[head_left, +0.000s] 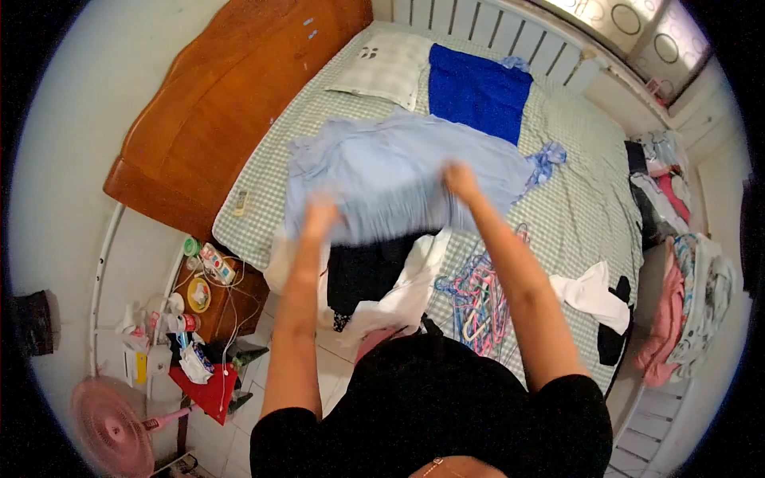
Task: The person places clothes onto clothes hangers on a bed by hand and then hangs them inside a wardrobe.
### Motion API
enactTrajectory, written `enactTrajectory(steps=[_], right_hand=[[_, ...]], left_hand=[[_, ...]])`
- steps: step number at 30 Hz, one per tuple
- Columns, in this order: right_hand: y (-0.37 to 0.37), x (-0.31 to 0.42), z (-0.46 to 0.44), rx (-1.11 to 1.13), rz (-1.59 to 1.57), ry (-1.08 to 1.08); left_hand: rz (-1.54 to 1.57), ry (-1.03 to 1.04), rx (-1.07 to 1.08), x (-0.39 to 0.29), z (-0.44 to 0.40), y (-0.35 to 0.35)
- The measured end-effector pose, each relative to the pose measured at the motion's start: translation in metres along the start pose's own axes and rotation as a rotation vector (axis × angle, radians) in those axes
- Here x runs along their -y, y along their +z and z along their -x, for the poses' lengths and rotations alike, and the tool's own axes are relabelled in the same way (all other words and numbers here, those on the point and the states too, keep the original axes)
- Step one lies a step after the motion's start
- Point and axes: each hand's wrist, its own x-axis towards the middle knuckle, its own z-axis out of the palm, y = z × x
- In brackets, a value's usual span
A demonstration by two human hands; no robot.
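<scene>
A light blue garment [398,155] is spread over the bed, its near edge gathered and blurred by motion. My left hand [321,213] is closed on the near left part of that edge, the fingers smeared. Further right, my right hand [458,179] grips the same edge in a fist. A blue patterned piece of cloth [547,163] shows at the garment's right end. Beneath the near edge lie a black garment [362,275] and white cloth [422,267]. Behind it rests a bright blue folded cloth [478,88].
A pile of coloured hangers [478,307] lies on the checked bed sheet [586,211], with a white garment [594,295] to its right. A pillow [382,68] is near the wooden headboard [231,95]. At the left stand a cluttered nightstand [239,307] and a pink fan [111,426].
</scene>
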Motion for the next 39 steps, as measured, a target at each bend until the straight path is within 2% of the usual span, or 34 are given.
enactTrajectory(steps=[1,2,3,4,5,6,7,8,9,11,15,16,17,19,20,22,26,28,30,33,36,37,39], right_hand=[[-0.045,0.061,-0.034,-0.248,-0.06,-0.287],[-0.088,0.124,-0.047,-0.448,-0.2,-0.459],[-0.12,0.164,-0.054,-0.573,-0.294,-0.628],[-0.146,0.202,-0.043,-0.615,-0.433,-0.726],[-0.162,0.226,-0.032,-0.658,-0.574,-0.829],[-0.167,0.229,-0.022,-0.657,-0.572,-0.826],[-0.171,0.229,-0.009,-0.723,-0.48,-0.872],[-0.172,0.227,0.005,-0.789,-0.387,-0.918],[-0.164,0.218,0.024,-0.722,-0.376,-0.839],[-0.132,0.182,0.043,-0.632,-0.365,-0.71],[-0.038,0.079,0.078,-0.325,-0.412,-0.199],[-0.008,0.045,0.089,-0.301,-0.324,-0.154],[0.007,0.029,0.107,-0.185,-0.342,0.0],[0.046,-0.01,0.143,-0.129,-0.256,-0.013],[0.052,-0.016,0.162,-0.012,-0.24,0.062],[0.076,-0.044,0.201,0.064,-0.164,0.07],[0.1,-0.08,0.279,0.129,-0.214,0.177],[0.103,-0.092,0.3,0.167,-0.229,0.227],[0.103,-0.102,0.314,0.319,-0.366,0.484],[0.114,-0.12,0.318,0.338,-0.575,0.525],[0.116,-0.139,0.323,0.369,-0.58,0.491],[0.111,-0.144,0.325,0.363,-0.586,0.499],[0.096,-0.163,0.334,0.274,-0.124,0.511]], left_hand=[[0.32,-0.008,-0.489,-0.038,-0.03,-0.076],[0.384,-0.019,-0.736,-0.071,-0.048,-0.14],[0.548,0.144,-0.953,-0.103,-0.043,-0.194],[0.85,0.138,-1.013,-0.132,-0.031,-0.229],[0.928,0.171,-1.1,-0.158,-0.012,-0.253],[0.858,0.319,-1.208,-0.156,-0.008,-0.258],[0.635,0.305,-1.303,-0.159,0.003,-0.256],[0.573,0.261,-1.303,-0.154,0.012,-0.244],[0.513,0.22,-1.302,-0.145,0.016,-0.223],[0.357,0.237,-1.168,-0.107,0.024,-0.17],[0.145,-0.086,-0.626,-0.074,0.071,-0.072],[0.172,-0.08,-0.593,-0.064,0.081,-0.046],[0.196,-0.076,-0.561,-0.053,0.092,-0.022],[0.237,-0.052,-0.454,-0.031,0.119,0.017],[0.23,-0.093,-0.385,-0.028,0.132,0.028],[0.183,-0.161,-0.245,-0.032,0.162,0.043],[0.132,-0.15,-0.127,-0.038,0.226,0.073],[0.148,-0.214,0.031,-0.044,0.245,0.075],[0.162,-0.223,0.046,-0.047,0.255,0.08],[0.184,-0.233,0.074,-0.053,0.251,0.082],[0.185,-0.243,0.02,-0.031,0.244,0.106],[0.328,-0.366,0.014,-0.01,0.241,0.122],[0.466,-0.485,0.018,-0.023,0.231,0.11]])
